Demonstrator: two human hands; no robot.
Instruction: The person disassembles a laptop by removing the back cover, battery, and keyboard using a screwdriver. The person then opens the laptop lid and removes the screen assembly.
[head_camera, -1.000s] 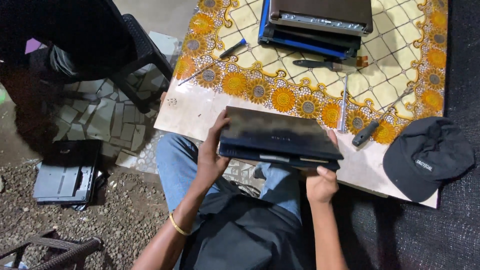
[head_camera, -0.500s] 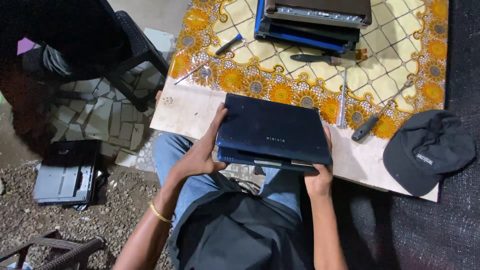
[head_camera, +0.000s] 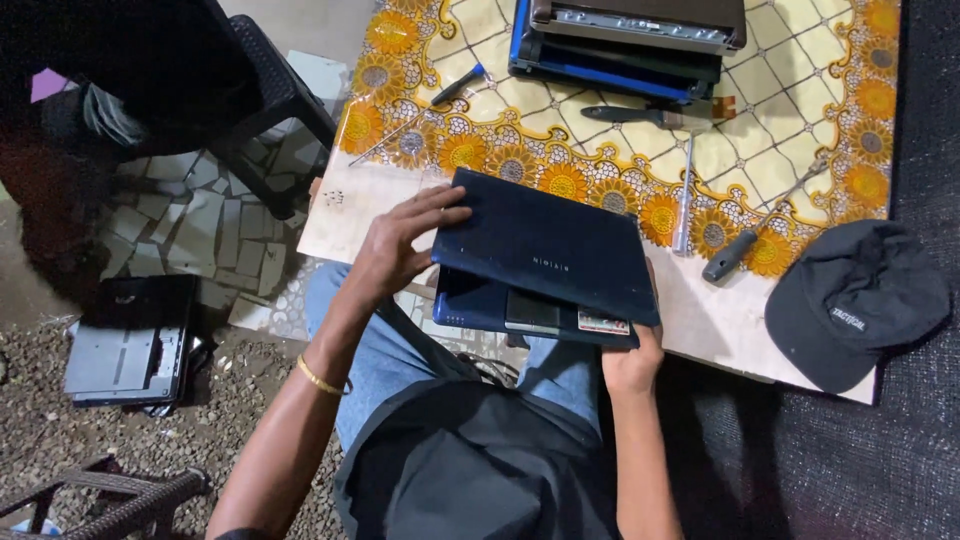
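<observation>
A dark blue laptop (head_camera: 545, 255) is held closed over the near edge of the table (head_camera: 720, 320), above my lap. My left hand (head_camera: 395, 245) lies on its left end, fingers spread over the lid. My right hand (head_camera: 632, 365) grips its near right corner from below. The laptop's front edge shows a slot and a small sticker. A yellow bangle is on my left wrist.
A stack of laptop parts (head_camera: 625, 40) sits at the table's far side. Screwdrivers (head_camera: 683, 195), (head_camera: 735, 250), (head_camera: 455, 85) lie on the flowered cloth. A black cap (head_camera: 850, 300) rests at the right. A laptop shell (head_camera: 130, 340) lies on the gravel by a black chair (head_camera: 270, 90).
The laptop has tilted so its lid faces up, and it has shifted slightly away from me. My left hand has moved from its underside edge onto the lid.
</observation>
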